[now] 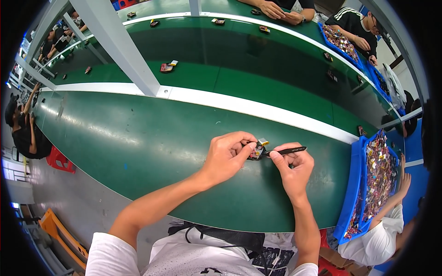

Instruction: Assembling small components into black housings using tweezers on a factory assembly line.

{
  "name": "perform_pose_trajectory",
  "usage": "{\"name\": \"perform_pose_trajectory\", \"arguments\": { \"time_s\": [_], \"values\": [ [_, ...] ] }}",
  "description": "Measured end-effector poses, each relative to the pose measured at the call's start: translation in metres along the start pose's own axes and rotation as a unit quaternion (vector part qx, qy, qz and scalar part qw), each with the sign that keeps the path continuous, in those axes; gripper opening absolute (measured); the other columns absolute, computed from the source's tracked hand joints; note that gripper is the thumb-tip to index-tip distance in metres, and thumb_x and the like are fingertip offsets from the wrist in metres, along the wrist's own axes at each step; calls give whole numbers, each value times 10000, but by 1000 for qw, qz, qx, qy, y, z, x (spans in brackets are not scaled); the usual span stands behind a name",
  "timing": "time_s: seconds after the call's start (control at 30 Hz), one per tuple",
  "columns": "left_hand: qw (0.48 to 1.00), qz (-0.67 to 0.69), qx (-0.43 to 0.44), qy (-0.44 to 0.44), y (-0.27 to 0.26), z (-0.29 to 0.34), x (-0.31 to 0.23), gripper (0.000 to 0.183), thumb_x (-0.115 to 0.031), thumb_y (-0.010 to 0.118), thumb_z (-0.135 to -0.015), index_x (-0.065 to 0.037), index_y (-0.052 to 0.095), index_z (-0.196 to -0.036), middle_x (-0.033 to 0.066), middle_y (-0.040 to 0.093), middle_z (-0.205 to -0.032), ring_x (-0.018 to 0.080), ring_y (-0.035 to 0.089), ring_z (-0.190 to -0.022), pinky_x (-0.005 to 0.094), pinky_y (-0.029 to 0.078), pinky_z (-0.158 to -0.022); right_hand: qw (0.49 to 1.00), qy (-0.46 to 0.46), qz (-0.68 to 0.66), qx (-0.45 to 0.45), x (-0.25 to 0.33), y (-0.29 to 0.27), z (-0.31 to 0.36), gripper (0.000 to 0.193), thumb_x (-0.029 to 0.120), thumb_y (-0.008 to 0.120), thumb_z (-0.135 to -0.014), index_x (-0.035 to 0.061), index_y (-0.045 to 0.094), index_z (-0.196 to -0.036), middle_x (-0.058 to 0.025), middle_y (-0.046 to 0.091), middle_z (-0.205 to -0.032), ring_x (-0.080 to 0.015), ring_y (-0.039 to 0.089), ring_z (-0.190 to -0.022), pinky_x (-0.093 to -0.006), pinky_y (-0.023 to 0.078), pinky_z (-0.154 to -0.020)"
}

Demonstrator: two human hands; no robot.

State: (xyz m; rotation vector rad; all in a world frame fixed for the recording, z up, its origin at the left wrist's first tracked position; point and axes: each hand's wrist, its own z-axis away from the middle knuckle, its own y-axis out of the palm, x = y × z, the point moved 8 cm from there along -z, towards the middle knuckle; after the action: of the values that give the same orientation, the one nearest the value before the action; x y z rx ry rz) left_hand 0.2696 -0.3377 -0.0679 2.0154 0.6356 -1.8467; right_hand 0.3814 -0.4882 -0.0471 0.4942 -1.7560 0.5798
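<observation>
Over the green worktable [161, 133], my left hand [224, 156] pinches a small electronic assembly [261, 145] between thumb and fingers. The assembly has a dark and reddish body with a silver-and-yellow piece sticking up; its finer details are too small to tell. My right hand [295, 171] grips black tweezers [293, 150] like a pen. Their tips point left and meet the assembly, partly hidden by my fingers.
At my right stands a blue bin [354, 172] heaped with small parts [380, 168]. Beyond a white rail [198, 97] runs a green conveyor belt [193, 76] carrying scattered assemblies [166, 67]. A grey post [117, 43] rises from the rail. Co-workers sit across, left and right.
</observation>
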Motion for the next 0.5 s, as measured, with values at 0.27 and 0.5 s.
{"name": "perform_pose_trajectory", "arguments": {
  "time_s": [0.27, 0.5],
  "values": [
    [1000, 24, 0, -7, -1, 0, 0, 141, 1, 651, -959, 64, 696, -1076, 88, 727, -851, 66, 616, -573, 220, 487, -485, 1000, -7, 13, 17, 2, 0, -1, 104, -36, 763, -873, -36, 680, -936, 25, 608, -676, 14, 425, -519, -184, 280, -467],
    [1000, 23, 3, -1, 0, 0, 1, 144, 1, 654, -953, 59, 698, -1078, 91, 731, -851, 68, 620, -572, 220, 484, -486, 999, 24, -28, 13, -2, 1, -1, 93, -37, 751, -885, -41, 677, -941, 0, 640, -718, 12, 443, -536, -177, 303, -484]
  ]
}}
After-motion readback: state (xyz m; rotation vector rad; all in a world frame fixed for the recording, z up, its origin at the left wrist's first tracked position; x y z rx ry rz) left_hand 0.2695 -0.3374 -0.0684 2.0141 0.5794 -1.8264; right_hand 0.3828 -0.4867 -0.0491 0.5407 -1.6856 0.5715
